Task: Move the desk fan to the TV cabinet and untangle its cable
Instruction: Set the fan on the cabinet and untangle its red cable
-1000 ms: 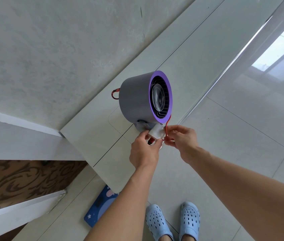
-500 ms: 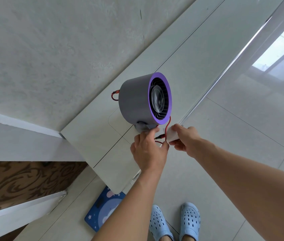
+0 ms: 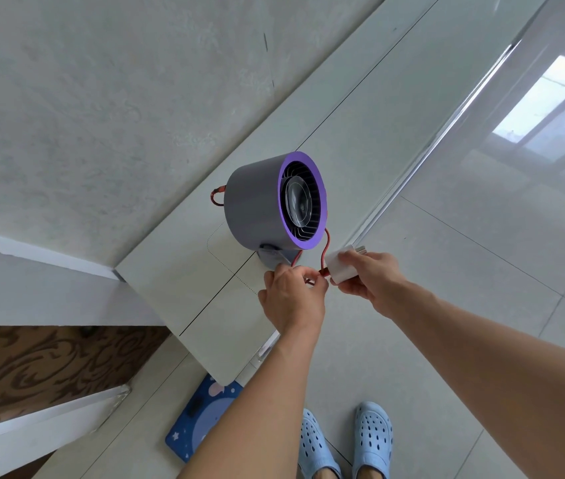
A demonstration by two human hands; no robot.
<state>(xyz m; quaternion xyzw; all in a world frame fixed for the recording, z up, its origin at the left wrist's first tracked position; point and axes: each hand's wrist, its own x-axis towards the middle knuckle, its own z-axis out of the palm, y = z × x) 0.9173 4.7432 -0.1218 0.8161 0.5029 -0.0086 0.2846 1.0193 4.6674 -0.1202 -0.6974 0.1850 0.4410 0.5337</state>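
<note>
1. Right now the desk fan point(image 3: 257, 205) stands on the pale tabletop point(image 3: 184, 271) of the TV cabinet, close to its front edge, with the wall point(image 3: 101, 115) behind it.
2. Its body is a grey drum with a purple ring around the front grille, and the grille faces right, toward the floor point(image 3: 481, 271).
3. A small grey foot under the drum rests on the tabletop, just above the left hand point(image 3: 291, 299).
4. A red cable point(image 3: 325, 247) shows in two places: a short loop sticks out behind the drum, and another stretch curves down from under the purple ring to a white charger plug point(image 3: 339, 267).
5. The right hand point(image 3: 374, 281) grips the plug, fingers curled round it and thumb on top; the metal prongs stick out past the fingers, pointing up and to the right.
6. The left hand has its fingers curled in, pinching the cable right beside the red connector that enters the plug.
7. Both hands sit just in front of the fan's foot, nearly touching each other, at the tabletop's front edge.
8. Lower down, the person's feet in light blue clogs point(image 3: 315, 447) stand on the tiled floor, near a dark blue bathroom scale point(image 3: 198, 423) that pokes out from under the tabletop's end.
</note>
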